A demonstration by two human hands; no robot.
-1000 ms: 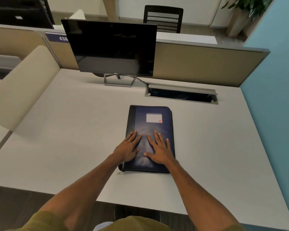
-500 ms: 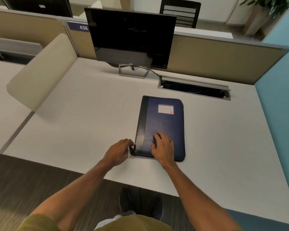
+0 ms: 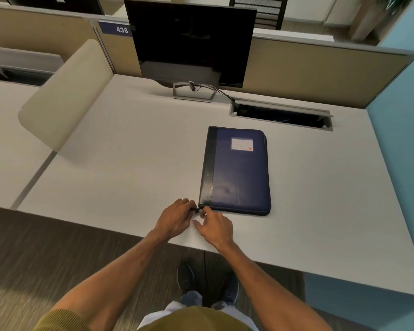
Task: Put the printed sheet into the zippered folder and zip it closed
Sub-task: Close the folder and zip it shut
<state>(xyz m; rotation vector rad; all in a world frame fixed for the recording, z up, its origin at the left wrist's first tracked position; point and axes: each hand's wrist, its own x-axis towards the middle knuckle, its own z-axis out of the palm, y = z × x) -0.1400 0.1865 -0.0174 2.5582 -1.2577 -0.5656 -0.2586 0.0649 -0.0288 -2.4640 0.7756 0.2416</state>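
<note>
A dark blue zippered folder (image 3: 239,173) with a black spine and a white label lies closed and flat on the white desk (image 3: 120,163). No printed sheet is visible. Both my hands meet at its near left corner, where a small metal zipper pull (image 3: 200,210) shows. My left hand (image 3: 176,217) has its fingers curled against the corner of the spine. My right hand (image 3: 215,226) pinches at the zipper pull with thumb and forefinger, the other fingers loose on the desk.
A black monitor (image 3: 191,41) on a metal stand sits at the back, its cable running to an open cable tray (image 3: 281,115). A beige divider (image 3: 65,96) stands on the left, tan partitions behind, a blue wall on the right. The desk's near edge is just below my hands.
Both hands lay flat on the folder's cover a second ago. The left went to the near left corner first, then the right slid off the cover to the zipper pull there.
</note>
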